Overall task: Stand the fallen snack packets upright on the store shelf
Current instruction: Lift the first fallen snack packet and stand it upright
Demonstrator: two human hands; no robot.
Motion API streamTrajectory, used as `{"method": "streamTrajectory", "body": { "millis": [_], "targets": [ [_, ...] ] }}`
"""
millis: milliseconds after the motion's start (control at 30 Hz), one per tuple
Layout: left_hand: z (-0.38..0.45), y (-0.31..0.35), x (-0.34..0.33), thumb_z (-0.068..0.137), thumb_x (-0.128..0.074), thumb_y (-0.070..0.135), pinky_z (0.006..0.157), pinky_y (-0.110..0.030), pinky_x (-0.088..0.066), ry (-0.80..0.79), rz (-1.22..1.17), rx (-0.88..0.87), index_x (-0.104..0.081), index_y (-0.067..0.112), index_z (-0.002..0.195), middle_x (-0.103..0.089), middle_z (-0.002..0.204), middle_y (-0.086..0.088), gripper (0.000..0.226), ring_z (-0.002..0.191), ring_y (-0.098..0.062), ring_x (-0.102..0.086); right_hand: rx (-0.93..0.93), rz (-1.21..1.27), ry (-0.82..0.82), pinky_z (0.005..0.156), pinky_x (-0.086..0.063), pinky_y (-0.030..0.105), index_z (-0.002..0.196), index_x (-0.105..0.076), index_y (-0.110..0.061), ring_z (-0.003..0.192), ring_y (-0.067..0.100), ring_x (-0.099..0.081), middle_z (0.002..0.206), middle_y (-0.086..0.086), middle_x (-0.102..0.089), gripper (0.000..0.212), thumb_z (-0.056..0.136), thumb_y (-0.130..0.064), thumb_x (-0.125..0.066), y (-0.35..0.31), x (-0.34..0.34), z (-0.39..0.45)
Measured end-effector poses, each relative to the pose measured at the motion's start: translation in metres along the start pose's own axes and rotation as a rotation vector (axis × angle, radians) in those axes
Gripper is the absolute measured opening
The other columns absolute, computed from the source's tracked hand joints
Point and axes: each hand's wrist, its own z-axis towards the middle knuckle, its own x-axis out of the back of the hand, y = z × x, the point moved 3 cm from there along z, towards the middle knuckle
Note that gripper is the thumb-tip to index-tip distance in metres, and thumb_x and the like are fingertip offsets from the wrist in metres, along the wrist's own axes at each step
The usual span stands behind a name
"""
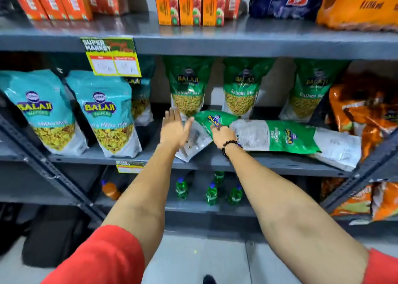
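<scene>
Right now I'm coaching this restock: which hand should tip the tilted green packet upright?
Probably the right hand: it already grips the tilted green packet near its top edge. The left hand is open and flat beside it, better suited to steadying the packet.

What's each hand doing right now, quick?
Left hand: open and flat, holding nothing, beside the tilted green packet.
Right hand: closed on that packet's top.
</scene>
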Motion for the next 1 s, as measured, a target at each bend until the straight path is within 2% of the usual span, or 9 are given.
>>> {"method": "streamTrajectory", "body": {
  "millis": [133,233,467,533,633,700,767,900,1000],
  "targets": [
    [0.028,-0.020,-0.012,0.096,-0.026,0.056,0.120,-0.043,-0.013,-0.139,-0.095,0.221,-0.016,0.003,0.150,-0.016,0.159,-0.018,0.077,0.148,-0.033,-0.012,-0.259,0.192,-0.221,0.070,-0.055,0.037,0.130,-0.048,-0.002,0.111,0.036,-0.062,0.128,0.021,-0.058,0.052,0.095,-0.039,-0.040,-0.002,-0.018,0.017],
    [0.046,-0.032,-0.022,0.095,-0.027,0.056,0.115,-0.044,-0.029,-0.228,-0.118,0.314,-0.023,0.007,0.149,-0.024,0.157,-0.019,0.073,0.142,-0.037,-0.028,-0.347,0.304,-0.239,0.089,-0.057,0.045,0.129,-0.048,-0.007,0.097,0.033,-0.064,0.115,0.013,-0.056,0.050,0.092,-0.041,-0.044,-0.001,-0.028,0.030],
    [0.050,-0.041,-0.030,0.092,-0.036,0.059,0.103,-0.030,-0.040,-0.330,-0.328,0.451,-0.043,0.008,0.140,-0.047,0.145,-0.010,0.070,0.121,-0.026,-0.055,-0.501,0.610,-0.218,0.102,-0.049,0.043,0.132,-0.048,-0.010,0.121,0.029,-0.055,0.136,0.007,-0.053,0.073,0.072,-0.043,-0.074,0.013,-0.055,0.051],
    [0.050,-0.046,-0.032,0.088,-0.049,0.056,0.091,-0.027,-0.043,-0.313,-0.366,0.453,-0.053,0.004,0.131,-0.059,0.131,-0.010,0.067,0.110,-0.025,-0.062,-0.518,0.644,-0.259,0.094,-0.053,0.041,0.134,-0.046,-0.009,0.120,0.029,-0.056,0.138,0.009,-0.052,0.080,0.068,-0.041,-0.078,0.015,-0.059,0.052],
    [0.052,-0.053,-0.033,0.082,-0.058,0.053,0.094,-0.030,-0.048,-0.285,-0.422,0.477,-0.058,0.003,0.124,-0.064,0.126,-0.010,0.065,0.109,-0.030,-0.065,-0.488,0.665,-0.291,0.081,-0.054,0.037,0.132,-0.045,-0.004,0.110,0.027,-0.057,0.136,0.010,-0.054,0.073,0.073,-0.028,-0.079,0.012,-0.054,0.048],
    [0.049,-0.054,-0.032,0.083,-0.060,0.046,0.087,-0.028,-0.050,-0.239,-0.478,0.515,-0.060,0.002,0.117,-0.065,0.117,-0.005,0.056,0.104,-0.029,-0.066,-0.449,0.695,-0.280,0.087,-0.052,0.037,0.127,-0.050,-0.002,0.102,0.022,-0.057,0.131,0.010,-0.059,0.062,0.075,-0.018,-0.078,0.012,-0.050,0.043],
    [0.047,-0.054,-0.031,0.083,-0.062,0.040,0.084,-0.028,-0.048,-0.173,-0.562,0.537,-0.061,0.006,0.111,-0.063,0.111,-0.006,0.044,0.102,-0.026,-0.064,-0.403,0.726,-0.259,0.092,-0.049,0.037,0.125,-0.052,-0.001,0.114,0.024,-0.057,0.131,0.012,-0.059,0.059,0.074,-0.012,-0.078,0.014,-0.045,0.038],
    [0.042,-0.051,-0.024,0.083,-0.058,0.045,0.095,-0.031,-0.045,0.025,-0.699,0.571,-0.059,0.007,0.123,-0.061,0.128,-0.013,0.056,0.117,-0.030,-0.057,-0.285,0.717,-0.267,0.097,-0.046,0.034,0.125,-0.051,0.000,0.126,0.024,-0.050,0.134,0.010,-0.055,0.059,0.073,-0.008,-0.078,0.015,-0.038,0.035],
    [0.038,-0.046,-0.024,0.087,-0.051,0.050,0.100,-0.033,-0.040,0.104,-0.763,0.595,-0.057,0.005,0.124,-0.058,0.132,-0.017,0.059,0.122,-0.031,-0.054,-0.238,0.749,-0.189,0.100,-0.049,0.040,0.102,-0.054,-0.010,0.118,0.027,-0.058,0.126,0.014,-0.063,0.052,0.061,-0.006,-0.084,0.012,-0.034,0.041]
  ]
}}
